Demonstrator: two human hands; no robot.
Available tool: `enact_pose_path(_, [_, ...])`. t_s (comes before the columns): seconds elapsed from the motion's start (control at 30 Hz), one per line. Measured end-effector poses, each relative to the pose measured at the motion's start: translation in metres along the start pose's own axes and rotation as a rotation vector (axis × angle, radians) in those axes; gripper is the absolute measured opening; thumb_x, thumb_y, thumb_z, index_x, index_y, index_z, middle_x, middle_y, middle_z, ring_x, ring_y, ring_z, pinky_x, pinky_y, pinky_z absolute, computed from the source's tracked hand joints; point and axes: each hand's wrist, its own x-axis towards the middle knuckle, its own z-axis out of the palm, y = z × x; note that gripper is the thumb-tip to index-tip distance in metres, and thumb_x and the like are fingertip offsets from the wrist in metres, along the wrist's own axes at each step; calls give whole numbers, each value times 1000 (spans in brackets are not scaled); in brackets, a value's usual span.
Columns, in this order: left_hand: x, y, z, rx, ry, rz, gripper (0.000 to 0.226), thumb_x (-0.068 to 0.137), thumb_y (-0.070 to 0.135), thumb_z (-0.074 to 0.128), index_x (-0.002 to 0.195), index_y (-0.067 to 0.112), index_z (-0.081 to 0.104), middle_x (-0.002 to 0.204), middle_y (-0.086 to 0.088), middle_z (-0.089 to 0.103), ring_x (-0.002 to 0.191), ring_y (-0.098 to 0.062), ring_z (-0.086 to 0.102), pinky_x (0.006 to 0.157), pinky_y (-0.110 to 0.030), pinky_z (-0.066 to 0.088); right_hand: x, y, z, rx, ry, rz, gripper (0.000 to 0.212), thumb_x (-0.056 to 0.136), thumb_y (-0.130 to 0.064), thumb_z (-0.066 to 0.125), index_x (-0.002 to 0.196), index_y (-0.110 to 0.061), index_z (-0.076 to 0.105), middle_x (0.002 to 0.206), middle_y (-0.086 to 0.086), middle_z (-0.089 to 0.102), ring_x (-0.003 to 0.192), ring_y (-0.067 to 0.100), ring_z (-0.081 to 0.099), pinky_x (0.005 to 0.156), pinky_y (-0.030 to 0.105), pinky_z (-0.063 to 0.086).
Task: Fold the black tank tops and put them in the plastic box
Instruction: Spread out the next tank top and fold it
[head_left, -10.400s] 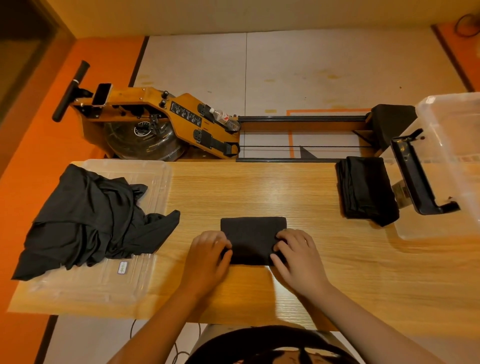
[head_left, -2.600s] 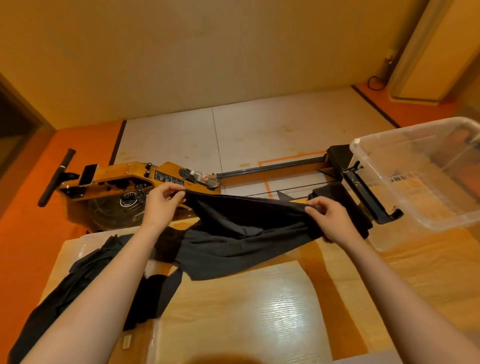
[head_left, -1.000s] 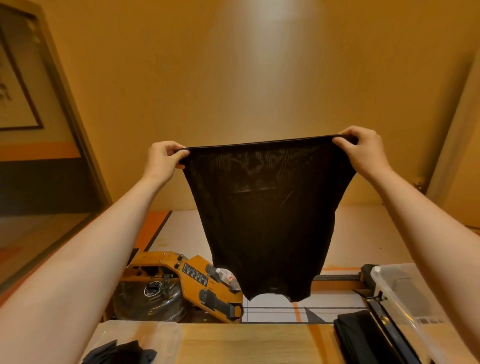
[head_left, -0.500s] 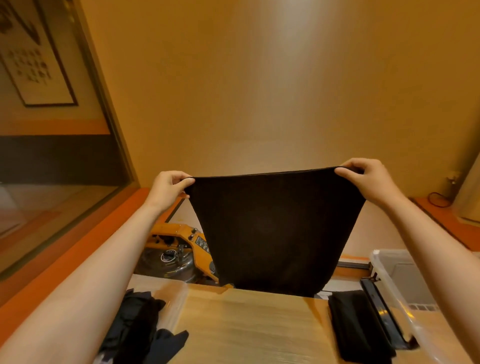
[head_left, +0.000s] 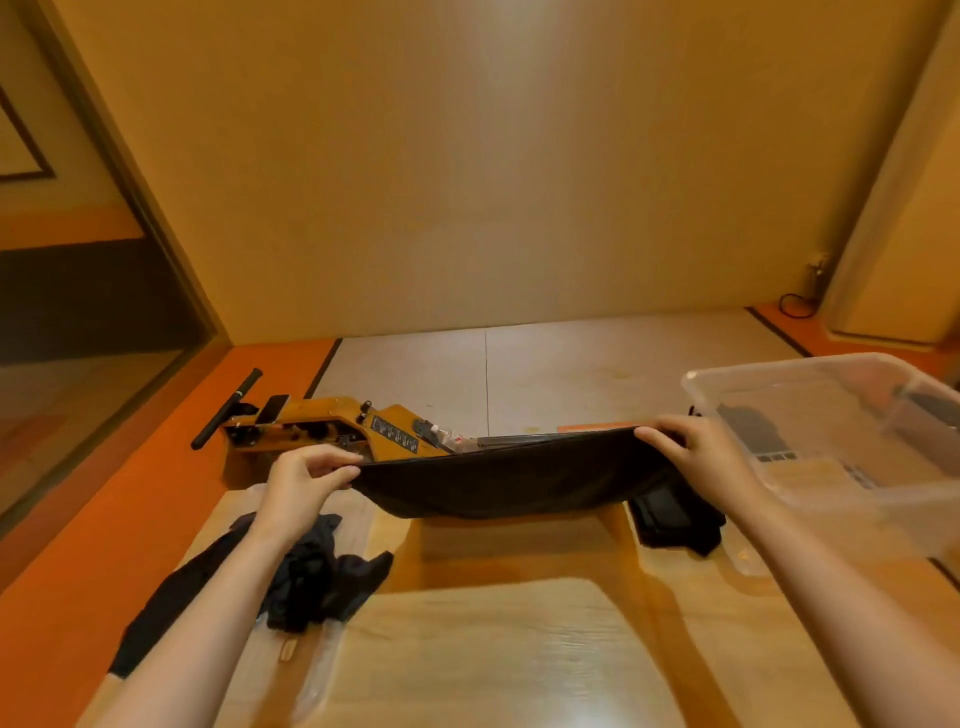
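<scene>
1. Now the left hand (head_left: 301, 486) pinches one end of a black tank top (head_left: 514, 483) between thumb and curled fingers (head_left: 332, 454); the right hand (head_left: 701, 457) pinches the other end.
2. The top sags between them, low over the wooden table (head_left: 493, 649).
3. Unfolded black tops (head_left: 311, 566) lie heaped at the left; a folded stack (head_left: 670, 519) sits at the right beside the clear plastic box (head_left: 779, 366).
4. An orange rowing machine (head_left: 353, 431) stands beyond the table.

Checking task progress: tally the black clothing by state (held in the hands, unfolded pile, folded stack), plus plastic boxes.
Held tank top: 1
Unfolded pile: 1
Folded stack: 1
Plastic box: 1
Total: 4
</scene>
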Motion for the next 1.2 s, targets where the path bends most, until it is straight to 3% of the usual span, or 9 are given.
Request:
enact_pose_path(0.1, [-41,-24,0,31,-38,-41,22,80,2,73,87,23,76,83,6,73,80,-5,67,72,-21,53,-50,7,19,-112,5,-32,13,92,-30,60,89,-23,70,79,-11,68,76,6,63,64,36,52])
enact_pose_path(0.23, [-93,-59,7,74,-59,-96,23,78,3,76,84,25,76,80,9,73,81,-11,67,73,-32,54,-112,20,46,-138,-90,16,16,88,-41,59,78,-29,64,68,-15,62,65,0,58,57,31,49])
enact_pose_path(0.33, [-130,-77,19,35,-164,-194,23,80,2,75,86,24,75,85,8,73,83,-8,68,74,-30,56,-149,25,60,-89,-168,91,24,84,-52,54,71,-33,61,64,-13,61,63,4,58,57,30,44])
enact_pose_path(0.47, [-173,-95,30,57,-271,-266,26,83,-2,70,85,23,75,83,3,73,76,-5,66,72,-24,54,-188,29,70,-53,-178,157,23,88,-36,64,66,-38,56,73,-20,62,68,5,60,58,31,46])
enact_pose_path(0.57, [-197,-101,31,77,-322,-252,30,85,-1,67,74,25,73,80,5,72,75,-9,64,69,-21,49,-212,31,73,-39,-198,194,21,88,-36,63,68,-37,58,71,-17,62,67,6,60,62,36,50])
enact_pose_path(0.73, [-231,-100,33,59,-333,-223,18,89,4,63,81,19,68,86,10,68,86,-7,63,82,-33,52,-248,33,73,-60,-217,237,34,77,-64,45,67,-34,57,61,-10,59,63,5,58,57,30,47])
enact_pose_path(0.9, [-251,-103,29,33,-320,-234,27,90,3,62,79,27,65,87,8,67,85,-9,63,82,-33,50,-269,25,76,-102,-231,267,24,88,-32,65,66,-29,56,60,-8,58,70,4,58,60,27,46])
enact_pose_path(1.2, [-280,-109,16,34,-335,-240,35,89,2,62,84,36,64,89,8,67,86,-8,63,78,-26,49,-308,16,78,-148,-247,286,21,89,-36,63,70,-29,58,65,-10,58,65,2,57,64,32,51])
